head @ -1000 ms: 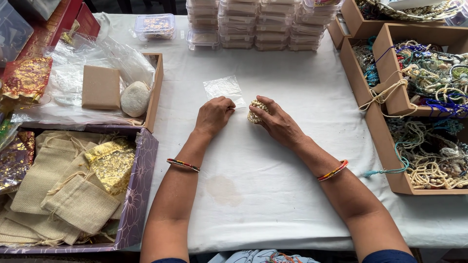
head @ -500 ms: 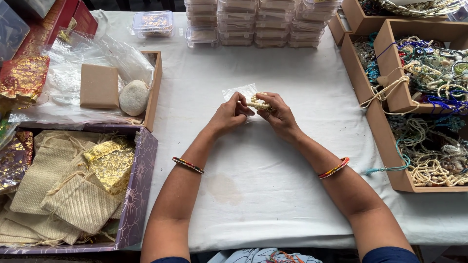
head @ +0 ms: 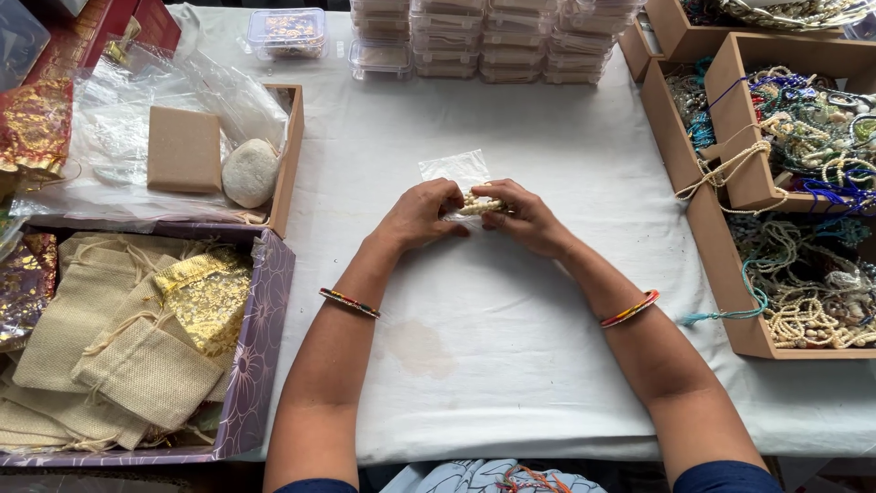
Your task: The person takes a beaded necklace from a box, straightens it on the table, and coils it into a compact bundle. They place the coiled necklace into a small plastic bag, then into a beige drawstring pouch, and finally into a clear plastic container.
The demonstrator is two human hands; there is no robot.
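My left hand [head: 422,215] and my right hand [head: 522,217] meet at the middle of the white tablecloth [head: 511,338]. Between their fingertips is a small bunch of cream beads [head: 478,205], pinched from both sides. A small clear plastic pouch [head: 453,171] lies against the far side of my left hand's fingers; whether the fingers grip it I cannot tell. Each wrist wears a coloured bangle.
A purple box [head: 260,356] of burlap and gold pouches sits at the left. Behind it is a cardboard tray [head: 285,155] with a tan box and a stone. Stacked clear containers [head: 484,41] line the far edge. Cardboard boxes [head: 721,237] of bead strings stand at the right.
My hands came together over the beads; my left hand moved right to the clear pouch and the bead bunch. Both hands now pinch the beads closely.
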